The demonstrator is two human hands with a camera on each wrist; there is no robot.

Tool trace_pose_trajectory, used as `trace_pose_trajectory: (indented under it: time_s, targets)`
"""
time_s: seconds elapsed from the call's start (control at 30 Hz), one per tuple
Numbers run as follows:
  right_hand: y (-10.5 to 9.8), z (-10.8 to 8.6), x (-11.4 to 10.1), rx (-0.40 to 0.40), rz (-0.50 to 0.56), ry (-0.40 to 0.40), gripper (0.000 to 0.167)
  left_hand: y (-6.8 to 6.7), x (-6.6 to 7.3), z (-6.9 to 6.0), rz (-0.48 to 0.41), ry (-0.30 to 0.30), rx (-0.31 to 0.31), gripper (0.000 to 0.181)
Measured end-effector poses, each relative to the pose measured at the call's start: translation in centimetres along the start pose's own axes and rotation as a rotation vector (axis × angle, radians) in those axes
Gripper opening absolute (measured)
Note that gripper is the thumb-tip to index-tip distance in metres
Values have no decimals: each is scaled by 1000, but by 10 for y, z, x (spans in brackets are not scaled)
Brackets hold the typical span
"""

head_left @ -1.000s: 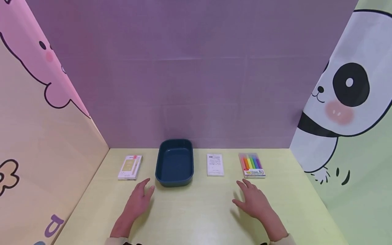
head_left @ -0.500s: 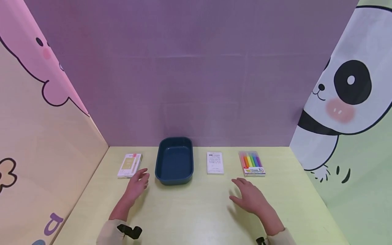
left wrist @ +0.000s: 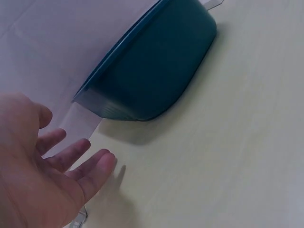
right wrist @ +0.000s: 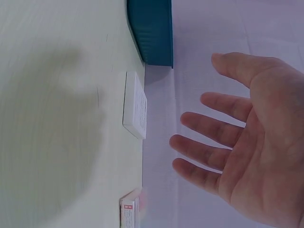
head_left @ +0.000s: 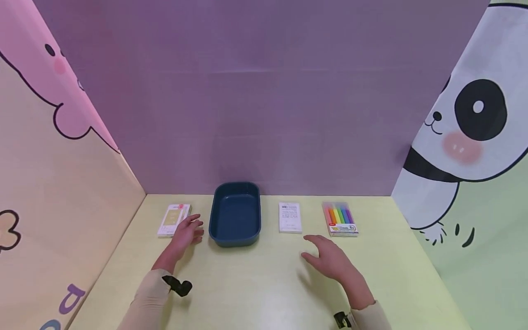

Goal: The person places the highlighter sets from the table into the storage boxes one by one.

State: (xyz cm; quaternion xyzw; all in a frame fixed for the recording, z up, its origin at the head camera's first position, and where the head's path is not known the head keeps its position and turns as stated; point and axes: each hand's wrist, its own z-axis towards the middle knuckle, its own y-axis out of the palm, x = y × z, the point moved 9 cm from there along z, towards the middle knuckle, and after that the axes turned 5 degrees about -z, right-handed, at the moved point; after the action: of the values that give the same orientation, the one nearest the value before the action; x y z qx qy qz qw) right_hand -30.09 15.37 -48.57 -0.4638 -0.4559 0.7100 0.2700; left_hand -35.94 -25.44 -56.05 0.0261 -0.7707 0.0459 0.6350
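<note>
My left hand (head_left: 186, 234) hovers between a pinkish-white flat box (head_left: 170, 223) and a dark blue rectangular tray (head_left: 235, 241), its fingers relaxed and holding nothing. It overlaps the box's lower right corner in the head view; whether they touch, I cannot tell. In the left wrist view the tray (left wrist: 147, 66) stands beyond the fingers, apart from them. My right hand (head_left: 330, 257) is held above the table, fingers spread and nothing in them. Nearest to it lie a white box with printed text (head_left: 290, 218) and a clear pack of coloured markers (head_left: 340, 221).
The pale wooden table (head_left: 255, 284) ends at a purple backdrop (head_left: 264, 101). A pink cartoon panel (head_left: 62, 183) borders it on the left, a panda panel (head_left: 474, 192) on the right. Black wrist devices (head_left: 180, 287) are strapped over both sleeves.
My left hand has moved forward and turned, coming up to the left box's corner. The right hand has drifted slightly left and forward. Boxes, tray and markers stay where they were.
</note>
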Motion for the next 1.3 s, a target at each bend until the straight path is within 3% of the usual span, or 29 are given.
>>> trace_pose_trajectory:
  time_s: [0.23,0.5,0.7,0.93,1.03,1.17,1.3]
  targets:
    - [2,1,2,-23,52,26,43,3,7,21,6,-17,-9,48]
    - [-8,5,10,21,102,88,44,11,13,43,31,-11,-21,47]
    - [-6,7,14,36,155,112,42,15,5,52,52,-42,-12,47]
    - [-1,12,18,19,185,130,42,16,9,60,39,-46,15,54]
    - [-5,13,19,21,189,133,42,22,11,63,52,-53,-14,53]
    - [-9,16,18,26,217,140,42,29,14,62,56,-37,-98,53]
    - [1,13,19,-9,236,160,43,34,7,55,45,-48,-183,53]
